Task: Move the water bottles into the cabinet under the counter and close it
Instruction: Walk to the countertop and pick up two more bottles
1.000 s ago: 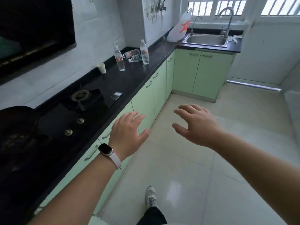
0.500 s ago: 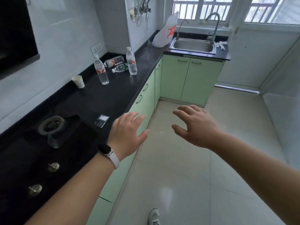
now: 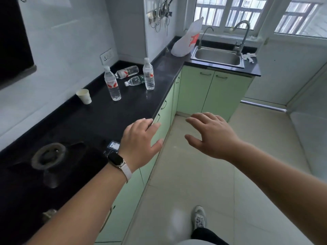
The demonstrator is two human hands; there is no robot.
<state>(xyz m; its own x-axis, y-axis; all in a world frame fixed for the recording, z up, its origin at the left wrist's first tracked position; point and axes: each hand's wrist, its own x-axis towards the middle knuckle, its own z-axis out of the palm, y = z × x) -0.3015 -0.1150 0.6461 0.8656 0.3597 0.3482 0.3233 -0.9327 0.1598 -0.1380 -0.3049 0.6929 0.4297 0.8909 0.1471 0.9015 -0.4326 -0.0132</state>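
Several clear water bottles sit on the black counter [image 3: 99, 119] ahead. One red-labelled bottle [image 3: 111, 84] stands upright nearest me, another [image 3: 148, 75] stands upright to its right. Between them lie a red-labelled bottle [image 3: 127, 71] and a green-labelled bottle [image 3: 135, 80] on their sides. Light green cabinet doors [image 3: 164, 112] under the counter are closed. My left hand [image 3: 139, 144], with a watch on the wrist, hovers over the counter's front edge, fingers relaxed and holding nothing. My right hand [image 3: 210, 135] hovers over the floor, fingers spread and holding nothing.
A paper cup [image 3: 84, 96] stands left of the bottles. A gas burner [image 3: 47, 156] and a small card [image 3: 113, 145] lie on the near counter. A steel sink [image 3: 218, 56] with a white plastic bag [image 3: 187, 41] beside it is at the far end. Tiled floor [image 3: 194, 183] stretches ahead.
I have walked forward along the counter; the bottles and sink are nearer and larger in view. Both hands stay raised and empty in much the same pose.
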